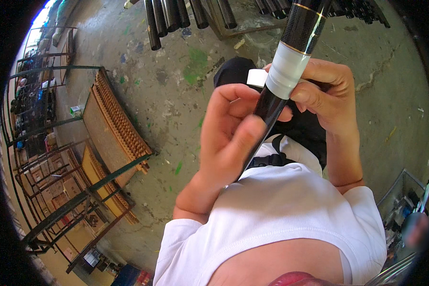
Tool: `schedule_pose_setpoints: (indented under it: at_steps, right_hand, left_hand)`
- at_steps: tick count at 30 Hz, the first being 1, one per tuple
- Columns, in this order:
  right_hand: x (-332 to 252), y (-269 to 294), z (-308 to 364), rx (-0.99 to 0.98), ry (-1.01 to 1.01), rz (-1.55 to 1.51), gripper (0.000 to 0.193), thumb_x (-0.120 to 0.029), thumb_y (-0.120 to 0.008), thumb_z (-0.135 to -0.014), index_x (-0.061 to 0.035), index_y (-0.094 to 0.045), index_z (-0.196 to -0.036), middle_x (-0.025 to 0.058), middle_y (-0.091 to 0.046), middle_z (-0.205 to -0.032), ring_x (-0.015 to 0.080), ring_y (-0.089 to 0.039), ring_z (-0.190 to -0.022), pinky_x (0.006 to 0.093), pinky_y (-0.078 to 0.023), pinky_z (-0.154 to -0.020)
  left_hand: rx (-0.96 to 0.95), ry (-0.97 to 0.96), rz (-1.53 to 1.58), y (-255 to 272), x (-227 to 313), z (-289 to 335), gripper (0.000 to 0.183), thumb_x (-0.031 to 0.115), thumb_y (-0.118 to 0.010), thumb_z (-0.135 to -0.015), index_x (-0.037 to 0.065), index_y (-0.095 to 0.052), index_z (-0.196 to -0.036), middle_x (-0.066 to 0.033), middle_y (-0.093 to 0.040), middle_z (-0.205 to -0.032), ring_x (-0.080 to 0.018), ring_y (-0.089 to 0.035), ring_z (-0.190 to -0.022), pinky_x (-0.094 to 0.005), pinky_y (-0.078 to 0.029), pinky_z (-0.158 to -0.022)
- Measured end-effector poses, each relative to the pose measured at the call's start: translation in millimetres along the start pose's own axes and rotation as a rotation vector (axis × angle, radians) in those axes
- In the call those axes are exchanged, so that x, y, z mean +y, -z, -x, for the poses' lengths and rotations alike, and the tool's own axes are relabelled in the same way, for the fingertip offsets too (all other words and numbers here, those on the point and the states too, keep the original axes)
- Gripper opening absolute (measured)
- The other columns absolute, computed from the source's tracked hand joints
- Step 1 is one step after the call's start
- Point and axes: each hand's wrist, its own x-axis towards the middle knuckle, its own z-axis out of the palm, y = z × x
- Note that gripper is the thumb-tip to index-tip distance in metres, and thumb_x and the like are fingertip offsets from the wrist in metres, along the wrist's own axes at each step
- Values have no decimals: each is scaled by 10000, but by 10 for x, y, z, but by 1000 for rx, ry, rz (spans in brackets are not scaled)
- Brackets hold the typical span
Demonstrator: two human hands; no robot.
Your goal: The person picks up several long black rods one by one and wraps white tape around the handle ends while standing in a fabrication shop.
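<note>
A glossy black pole (301,31) with thin gold rings slants from the top of the view down toward my body. White tape (287,70) is wrapped round one stretch of it, between my hands and the upper part. My left hand (233,128) curls round the lower black part, its thumb slightly blurred. With finger and thumb, my right hand (326,90) grips the lower edge of the white tape. A small white piece, seemingly a tape roll (257,77), shows just left of the pole, above my left fingers; what holds it is hidden.
Several black poles (171,19) lie in rows at the far side, partly on a metal frame (218,29). At left stands a green metal rack (88,190) with notched wooden boards (121,119). A wire-framed stand (400,186) is at lower right. The concrete floor (176,95) is paint-stained.
</note>
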Motion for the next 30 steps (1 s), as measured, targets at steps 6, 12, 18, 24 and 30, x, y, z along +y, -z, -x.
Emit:
schedule_pose_setpoints:
  at_steps: [6,12,18,24,30]
  right_hand:
    - [-17,-45,18,27,52,-13,255,-32,-706,-777,11,-672,-1026,41,-660,-834,49,-567,-699,176,-432,-575]
    - [-27,-72,17,-22,38,-46,276,-53,-720,-770,18,-666,-1032,50,-664,-852,56,-565,-692,188,-441,-576]
    - [-5,-23,10,-40,43,-23,285,-65,-731,-764,18,-667,-1028,58,-669,-871,60,-579,-728,193,-460,-612]
    - [-23,-68,13,-24,72,-24,287,-69,-732,-763,17,-666,-1029,72,-675,-890,82,-602,-756,203,-479,-656]
    - [65,-80,-10,4,140,55,282,-39,-718,-768,20,-660,-1038,77,-666,-865,105,-615,-720,224,-493,-627]
  left_hand:
    - [-9,-71,-105,8,-42,-4,606,392,-685,-804,-5,-394,-1158,-181,-629,-951,-262,-643,-859,-337,-507,-804]
    - [45,-279,-346,-26,-169,18,563,396,-622,-851,-16,-380,-1150,-168,-629,-920,-260,-638,-852,-342,-508,-815]
    - [99,64,148,-93,16,10,568,288,-737,-777,9,-390,-1131,-154,-632,-905,-228,-639,-820,-336,-491,-849]
    - [-15,-233,-450,84,-98,55,425,200,-624,-875,-26,-381,-1140,-176,-574,-1073,-243,-578,-1041,-331,-437,-917]
    - [39,-171,-110,-96,-116,46,532,335,-597,-875,-27,-376,-1195,-161,-611,-981,-263,-618,-959,-365,-467,-892]
